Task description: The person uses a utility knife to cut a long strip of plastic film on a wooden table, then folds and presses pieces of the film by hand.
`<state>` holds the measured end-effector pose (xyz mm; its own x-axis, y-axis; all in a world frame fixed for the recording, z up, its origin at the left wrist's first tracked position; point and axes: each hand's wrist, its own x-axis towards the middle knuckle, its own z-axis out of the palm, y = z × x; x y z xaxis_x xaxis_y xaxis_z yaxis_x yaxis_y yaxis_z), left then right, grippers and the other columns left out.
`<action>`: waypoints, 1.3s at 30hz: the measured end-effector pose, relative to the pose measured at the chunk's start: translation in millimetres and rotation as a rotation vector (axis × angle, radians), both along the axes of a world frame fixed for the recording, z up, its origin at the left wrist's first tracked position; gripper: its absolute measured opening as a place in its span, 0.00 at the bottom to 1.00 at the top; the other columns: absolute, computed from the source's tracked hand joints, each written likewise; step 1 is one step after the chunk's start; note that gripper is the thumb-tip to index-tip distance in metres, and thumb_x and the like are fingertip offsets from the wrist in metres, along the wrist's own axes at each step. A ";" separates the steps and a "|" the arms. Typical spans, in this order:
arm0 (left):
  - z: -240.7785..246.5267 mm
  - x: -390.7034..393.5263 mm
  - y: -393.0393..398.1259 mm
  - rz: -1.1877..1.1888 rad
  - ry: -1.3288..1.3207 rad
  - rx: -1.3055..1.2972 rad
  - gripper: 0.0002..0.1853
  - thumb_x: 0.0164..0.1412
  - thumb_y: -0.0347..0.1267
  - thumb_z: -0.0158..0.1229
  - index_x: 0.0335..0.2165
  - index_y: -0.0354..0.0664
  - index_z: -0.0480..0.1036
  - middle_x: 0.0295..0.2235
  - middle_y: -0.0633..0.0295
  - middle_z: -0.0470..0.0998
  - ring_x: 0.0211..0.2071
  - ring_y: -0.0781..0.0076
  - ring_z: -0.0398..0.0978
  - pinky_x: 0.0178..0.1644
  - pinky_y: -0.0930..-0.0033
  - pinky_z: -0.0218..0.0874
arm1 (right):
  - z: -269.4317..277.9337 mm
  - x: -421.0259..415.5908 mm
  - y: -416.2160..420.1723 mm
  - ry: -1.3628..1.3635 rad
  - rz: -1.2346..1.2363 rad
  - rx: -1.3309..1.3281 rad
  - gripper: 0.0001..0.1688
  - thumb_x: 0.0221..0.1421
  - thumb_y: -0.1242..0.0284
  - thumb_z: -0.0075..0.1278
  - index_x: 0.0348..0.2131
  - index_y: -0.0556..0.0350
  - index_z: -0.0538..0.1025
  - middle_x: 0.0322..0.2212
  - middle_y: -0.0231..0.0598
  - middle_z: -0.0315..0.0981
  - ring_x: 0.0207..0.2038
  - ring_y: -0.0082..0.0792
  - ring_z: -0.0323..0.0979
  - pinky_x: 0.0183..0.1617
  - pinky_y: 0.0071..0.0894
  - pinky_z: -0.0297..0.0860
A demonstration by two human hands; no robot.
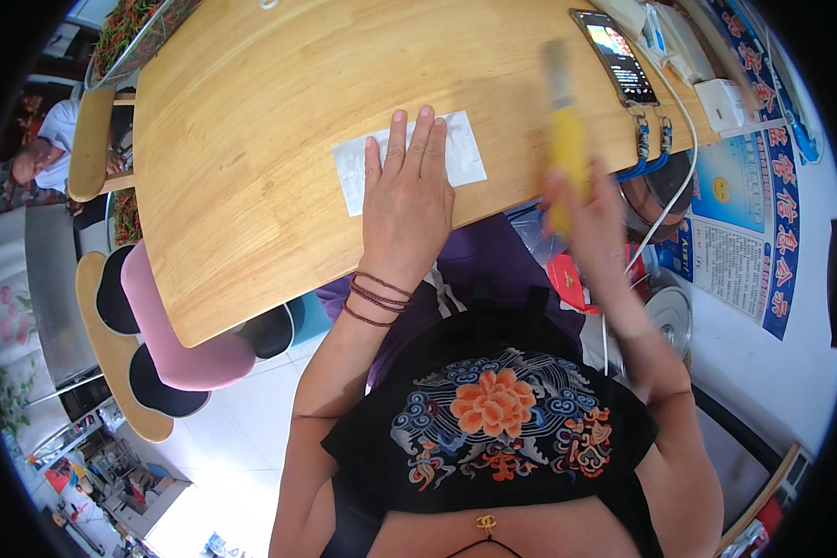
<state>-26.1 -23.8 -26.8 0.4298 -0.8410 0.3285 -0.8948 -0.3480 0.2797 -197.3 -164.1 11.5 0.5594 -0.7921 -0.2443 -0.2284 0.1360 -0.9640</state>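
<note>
My left hand (406,188) lies flat, palm down, on a small white rectangular sheet (466,150), possibly paper or a flat packet. Its fingers are straight and slightly apart, pressing the sheet to the wooden table (265,146) near the front edge. To the right, my right hand (589,209) grips a yellow-handled tool (565,150). Motion blurs both hand and tool. The tool's narrow grey end points away from me, and it looks like a utility knife, though blur hides the detail. The tool is apart from the sheet.
A lit phone (615,56) with blue cord straps lies at the right. A white cable (687,118) runs past the white charger (720,104). Chilies fill a clear container (122,42) at far left. A pink chair (174,335) stands left; another person (52,153) sits beyond.
</note>
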 end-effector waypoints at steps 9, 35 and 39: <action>1.2 -0.5 -7.7 0.030 -0.043 0.047 0.32 0.65 0.25 0.52 0.67 0.35 0.64 0.70 0.50 0.65 0.73 0.49 0.56 0.74 0.39 0.46 | 15.1 45.4 -75.9 0.217 0.347 -0.785 0.31 0.60 0.62 0.62 0.57 0.58 0.76 0.36 0.44 0.80 0.32 0.36 0.81 0.39 0.35 0.78; 11.2 1.9 0.3 0.037 0.302 -0.158 0.37 0.73 0.28 0.49 0.74 0.34 0.46 0.76 0.39 0.43 0.77 0.40 0.39 0.78 0.47 0.35 | 4.6 106.4 -31.0 0.267 0.746 -1.006 0.23 0.50 0.70 0.70 0.43 0.61 0.79 0.41 0.49 0.75 0.51 0.52 0.73 0.55 0.46 0.70; 17.3 1.5 9.2 0.071 0.447 -0.331 0.36 0.71 0.27 0.47 0.73 0.31 0.50 0.75 0.37 0.48 0.77 0.36 0.39 0.78 0.45 0.34 | 0.2 115.7 -20.9 0.214 0.793 -0.768 0.16 0.55 0.75 0.64 0.42 0.58 0.77 0.38 0.53 0.79 0.44 0.56 0.78 0.49 0.50 0.73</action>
<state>-24.6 -14.7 -9.5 0.6398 -0.6878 0.3429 -0.6417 -0.2325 0.7309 -81.6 -185.0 11.8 0.9772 -0.2125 0.0043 -0.1568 -0.7346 -0.6602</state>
